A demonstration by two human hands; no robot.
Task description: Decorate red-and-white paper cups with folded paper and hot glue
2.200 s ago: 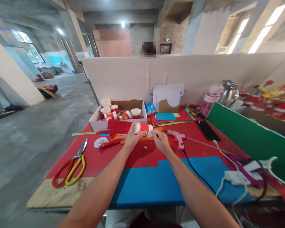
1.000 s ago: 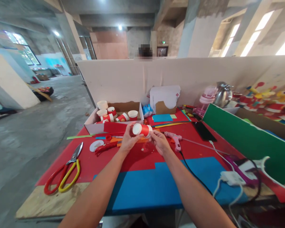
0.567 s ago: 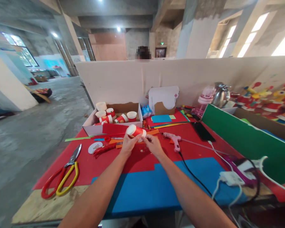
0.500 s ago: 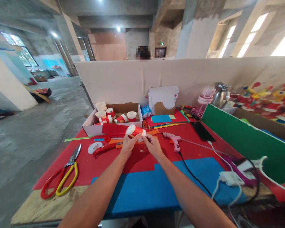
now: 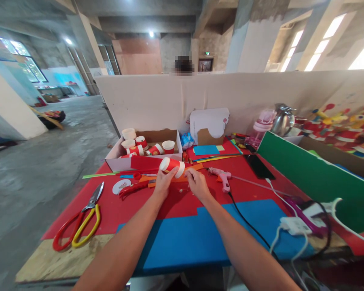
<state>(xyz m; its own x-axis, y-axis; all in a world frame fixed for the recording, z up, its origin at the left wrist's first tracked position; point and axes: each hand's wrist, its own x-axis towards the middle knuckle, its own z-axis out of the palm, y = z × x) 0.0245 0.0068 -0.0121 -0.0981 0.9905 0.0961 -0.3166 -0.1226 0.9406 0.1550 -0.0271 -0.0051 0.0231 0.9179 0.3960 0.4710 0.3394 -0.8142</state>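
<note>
My left hand (image 5: pixel 164 184) is wrapped round a paper cup (image 5: pixel 172 165) with a red band and white ends, tilted on its side above the table. Just right of the cup, my right hand (image 5: pixel 197 184) has its fingertips pinched together, apart from the cup; anything between them is too small to make out. Below and left of the hands lie red-handled pliers (image 5: pixel 134 188) and a white paper disc (image 5: pixel 121 186). A pink glue gun (image 5: pixel 223 178) rests to the right of my right hand.
Large scissors (image 5: pixel 89 214) lie at the left. Behind the hands is a cardboard box (image 5: pixel 118 162) of paper cups. A phone (image 5: pixel 260 166), a power strip (image 5: pixel 297 226) and cables occupy the right, beside a green board (image 5: pixel 309 182). A white partition (image 5: pixel 145 101) stands behind, a person's head beyond it.
My right fingers have come away from the cup's right end, leaving a small gap. The cup has turned and shifted slightly left in my left hand.
</note>
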